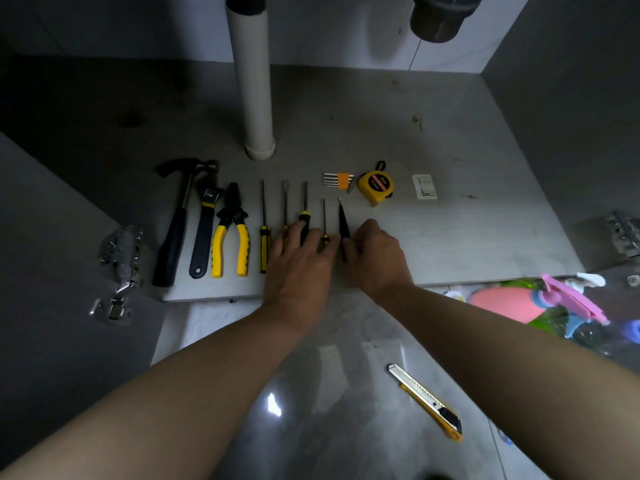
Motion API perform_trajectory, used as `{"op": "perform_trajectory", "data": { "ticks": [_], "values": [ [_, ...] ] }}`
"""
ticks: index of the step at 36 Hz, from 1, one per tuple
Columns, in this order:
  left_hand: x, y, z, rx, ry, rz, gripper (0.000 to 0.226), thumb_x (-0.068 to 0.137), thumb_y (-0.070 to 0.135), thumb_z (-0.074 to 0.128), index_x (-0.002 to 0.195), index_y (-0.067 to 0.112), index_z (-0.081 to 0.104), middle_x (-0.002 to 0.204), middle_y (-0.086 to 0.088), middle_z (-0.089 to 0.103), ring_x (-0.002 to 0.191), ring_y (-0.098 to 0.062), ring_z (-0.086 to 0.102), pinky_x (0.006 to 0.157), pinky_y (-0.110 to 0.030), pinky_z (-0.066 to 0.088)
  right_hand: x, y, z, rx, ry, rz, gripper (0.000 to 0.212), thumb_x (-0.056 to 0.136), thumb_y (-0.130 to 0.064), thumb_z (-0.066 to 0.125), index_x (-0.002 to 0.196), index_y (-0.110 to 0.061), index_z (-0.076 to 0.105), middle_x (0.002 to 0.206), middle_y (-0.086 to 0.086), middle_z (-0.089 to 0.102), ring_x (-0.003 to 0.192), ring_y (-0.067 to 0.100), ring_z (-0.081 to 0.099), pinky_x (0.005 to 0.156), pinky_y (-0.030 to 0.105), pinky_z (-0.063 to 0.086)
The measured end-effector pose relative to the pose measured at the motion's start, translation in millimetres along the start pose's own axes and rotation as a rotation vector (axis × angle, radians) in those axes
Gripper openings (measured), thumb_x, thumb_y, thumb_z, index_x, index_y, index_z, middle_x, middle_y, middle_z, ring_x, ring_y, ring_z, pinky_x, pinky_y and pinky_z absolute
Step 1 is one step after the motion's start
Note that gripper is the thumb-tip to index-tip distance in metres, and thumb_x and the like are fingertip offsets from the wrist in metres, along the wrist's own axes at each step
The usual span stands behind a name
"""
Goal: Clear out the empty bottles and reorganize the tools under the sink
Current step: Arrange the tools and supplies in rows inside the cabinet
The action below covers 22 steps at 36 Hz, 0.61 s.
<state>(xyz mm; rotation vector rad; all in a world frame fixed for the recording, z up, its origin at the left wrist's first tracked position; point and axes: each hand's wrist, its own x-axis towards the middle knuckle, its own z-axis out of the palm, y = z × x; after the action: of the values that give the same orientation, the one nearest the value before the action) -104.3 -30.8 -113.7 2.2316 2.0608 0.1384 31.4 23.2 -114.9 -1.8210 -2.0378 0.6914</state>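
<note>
You're well along. The empty plastic spray bottles, pink and clear (512,303), lie outside the cabinet on your right. The grey cabinet floor (450,133) carries a tidy row: black-handled claw hammer (173,237), black adjustable wrench (204,233), yellow-and-black pliers (232,237), then slim yellow-and-black screwdrivers (264,244). An orange hex-key set (339,178) and a yellow tape measure (375,185) sit behind.

What's left, as I judge it, is squaring up the row's right end and bringing in the yellow utility knife (426,401), which lies on the glossy tile outside.

Your left grip (298,258) is released, fingers spread flat across the screwdriver handles. Your right grip (377,258) pinches the lower end of the slim black pointed tool (343,223) at the row's right end.
</note>
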Motion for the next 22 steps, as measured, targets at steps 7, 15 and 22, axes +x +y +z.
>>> {"op": "perform_trajectory", "data": {
  "ticks": [7, 15, 22],
  "values": [
    [-14, 21, -6, -0.020, 0.112, 0.159, 0.060, 0.081, 0.007, 0.068, 0.139, 0.016, 0.054, 0.144, -0.012, 0.050, 0.143, -0.036, 0.035, 0.111, -0.047, 0.034, -31, 39, -53, -0.091, -0.217, -0.199, 0.008, 0.093, -0.025, 0.056, 0.090, -0.019, 0.059, 0.068, -0.004, 0.059, 0.064, 0.021, 0.057, 0.058, 0.033, 0.045],
    [-54, 67, 15, -0.151, 0.033, 0.597, 0.046, 0.074, 0.012, 0.066, 0.119, 0.021, 0.062, 0.135, -0.006, 0.054, 0.133, -0.028, 0.043, 0.103, -0.036, 0.033, -143, 135, -38, -0.403, -0.501, 0.047, 0.035, 0.089, -0.044, 0.060, 0.114, -0.022, 0.050, 0.111, 0.005, 0.055, 0.098, 0.034, 0.064, 0.073, 0.036, 0.048],
    [-84, 84, 30, -0.322, -0.492, 0.450, 0.029, 0.095, 0.021, 0.055, 0.122, 0.027, 0.063, 0.125, 0.005, 0.057, 0.120, -0.017, 0.046, 0.099, -0.035, 0.042, -197, 185, -3, -0.463, -0.390, 0.245, 0.032, 0.091, -0.034, 0.055, 0.120, -0.024, 0.042, 0.113, 0.003, 0.047, 0.087, 0.031, 0.065, 0.057, 0.033, 0.034]
  ]
}}
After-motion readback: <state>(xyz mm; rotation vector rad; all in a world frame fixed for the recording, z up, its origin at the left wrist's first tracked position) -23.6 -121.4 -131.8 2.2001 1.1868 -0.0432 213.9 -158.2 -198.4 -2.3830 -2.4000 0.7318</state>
